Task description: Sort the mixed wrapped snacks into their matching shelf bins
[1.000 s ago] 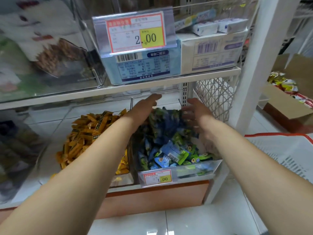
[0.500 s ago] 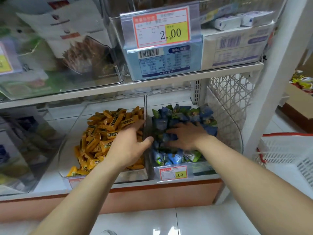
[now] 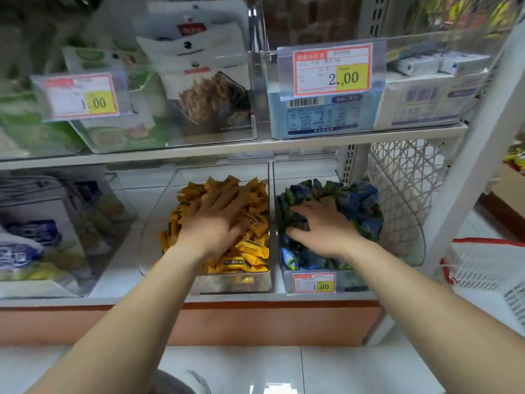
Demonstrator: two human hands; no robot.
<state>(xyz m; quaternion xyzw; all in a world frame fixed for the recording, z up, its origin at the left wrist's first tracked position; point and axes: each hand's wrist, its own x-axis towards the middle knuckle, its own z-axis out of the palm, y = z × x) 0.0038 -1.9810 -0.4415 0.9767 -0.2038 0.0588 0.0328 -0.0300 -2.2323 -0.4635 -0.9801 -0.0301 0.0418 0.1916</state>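
Our left hand [image 3: 216, 223] lies flat, fingers straight, on yellow wrapped snacks [image 3: 251, 245] in a clear plastic shelf bin [image 3: 230, 282]. Our right hand [image 3: 324, 231], fingers spread apart, presses blue-and-green wrapped snacks [image 3: 362, 203] in the neighbouring clear bin [image 3: 413, 243].

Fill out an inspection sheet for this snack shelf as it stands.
Surface: lower shelf, white, carries clear bins.
Job's things: yellow wrapped snacks heaped in one clear bin; blue-green wrapped snacks in the neighbouring bin.
Clutter: bagged snacks and a blue box on the upper shelf; price tag reading 2.00.
Hands: left hand flat on the yellow heap; right hand spread on the blue-green heap.
Cables: nothing seen.
Surroundings: white basket with red rim at right; tiled floor.
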